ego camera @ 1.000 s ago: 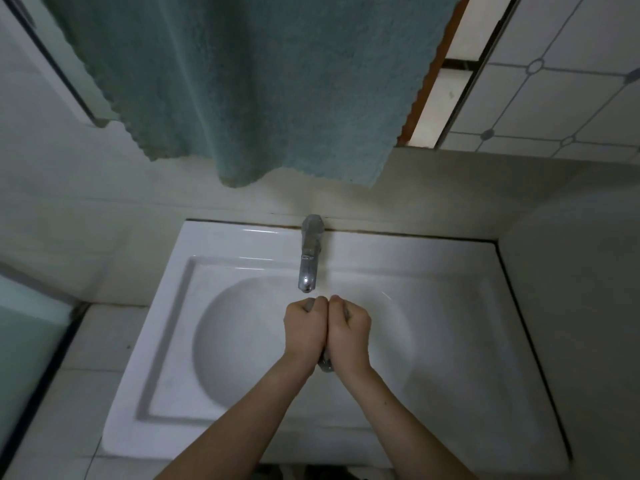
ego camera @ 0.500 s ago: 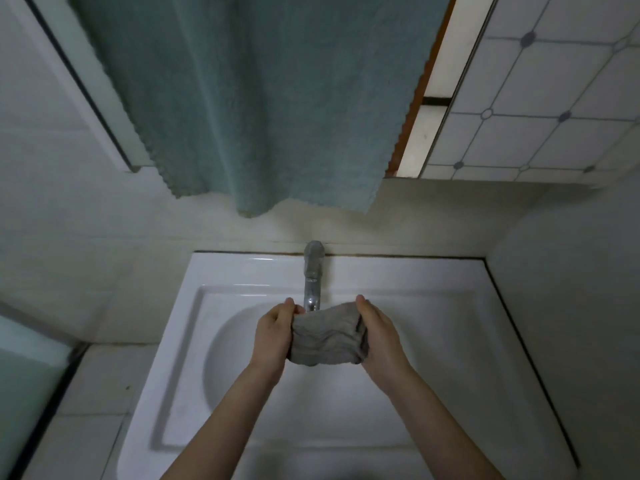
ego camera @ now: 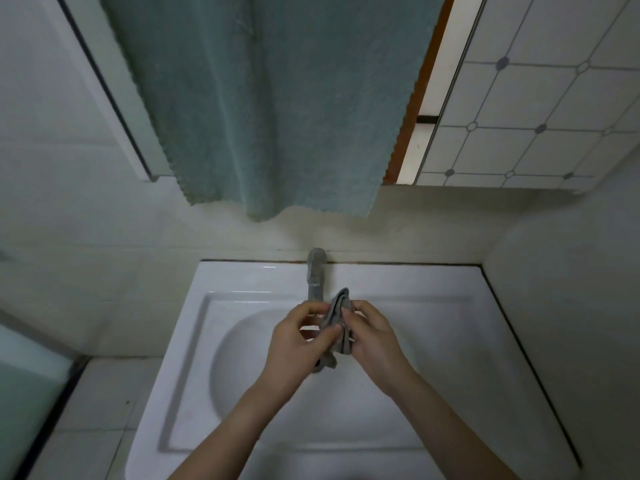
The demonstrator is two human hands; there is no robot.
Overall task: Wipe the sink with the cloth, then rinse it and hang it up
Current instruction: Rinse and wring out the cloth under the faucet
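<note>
While both hands meet above the basin, the grey cloth (ego camera: 337, 327) sits bunched between them, just at 6 o'clock of the metal tap (ego camera: 316, 278). The left hand (ego camera: 294, 344) pinches the cloth's side with thumb and fingers closed on it; the right hand (ego camera: 372, 336) grips the opposite side, fingers curled narrow around the folds. The white sink (ego camera: 433, 341) holds nothing in its bowl that can be made out. At 12 o'clock a green towel (ego camera: 270, 105) hangs against the wall.
</note>
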